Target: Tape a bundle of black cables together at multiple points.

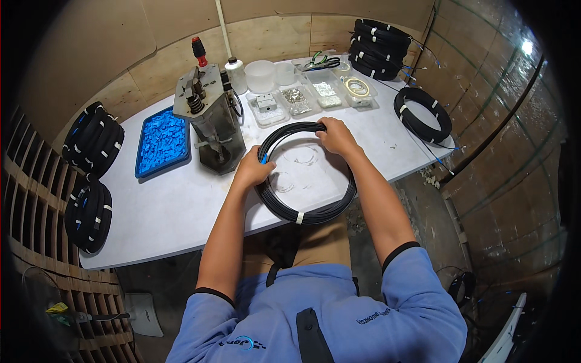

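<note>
A coil of black cable [307,215] is held over the table's near edge, one pale tape band around its lower part. My left hand [252,169] is closed around the coil's left side, beside a small blue piece [264,158] on the cable. My right hand [334,137] grips the coil at its upper right; the fingertips are partly hidden behind the cable. Left of the coil stands a grey metal bench press [212,115]. A dark blue tray [144,171] full of small blue pieces lies beside that press.
Clear plastic boxes [299,101] with small metal and white parts line the table's back, near pliers [318,62] and a tape roll [357,88]. Stacked black coils [378,51] stand far right, a single coil [423,115] closer. More bundled coils [94,139] sit along the left edge.
</note>
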Demonstrator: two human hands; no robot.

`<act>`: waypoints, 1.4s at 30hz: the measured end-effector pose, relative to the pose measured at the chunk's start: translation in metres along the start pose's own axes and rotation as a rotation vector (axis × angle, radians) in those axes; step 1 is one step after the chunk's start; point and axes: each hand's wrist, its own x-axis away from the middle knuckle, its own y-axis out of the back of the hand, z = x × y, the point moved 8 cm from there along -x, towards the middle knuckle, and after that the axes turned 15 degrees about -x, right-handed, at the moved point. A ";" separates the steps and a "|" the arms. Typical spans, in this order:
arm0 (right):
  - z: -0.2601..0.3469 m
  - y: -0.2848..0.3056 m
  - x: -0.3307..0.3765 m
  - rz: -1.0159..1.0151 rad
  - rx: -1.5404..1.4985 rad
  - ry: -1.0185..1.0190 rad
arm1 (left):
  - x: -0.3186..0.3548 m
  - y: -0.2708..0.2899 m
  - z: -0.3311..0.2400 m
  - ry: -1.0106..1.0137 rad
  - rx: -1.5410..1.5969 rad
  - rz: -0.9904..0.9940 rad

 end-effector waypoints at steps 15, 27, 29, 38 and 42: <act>0.054 0.127 0.040 -0.603 -0.532 0.322 | 0.001 0.135 -0.140 -0.501 0.083 -0.214; 0.047 0.109 0.031 -0.239 -0.496 0.200 | -0.002 0.134 -0.189 -0.700 -0.151 -0.084; 0.045 0.106 0.029 -0.289 -0.559 0.264 | -0.003 0.133 -0.190 -0.713 -0.170 -0.096; 0.026 0.107 0.026 -0.381 -0.593 0.328 | -0.021 0.123 -0.200 -0.557 -0.226 0.144; 0.022 0.103 0.027 -0.333 -0.633 0.255 | -0.032 0.120 -0.200 -0.540 -0.132 0.280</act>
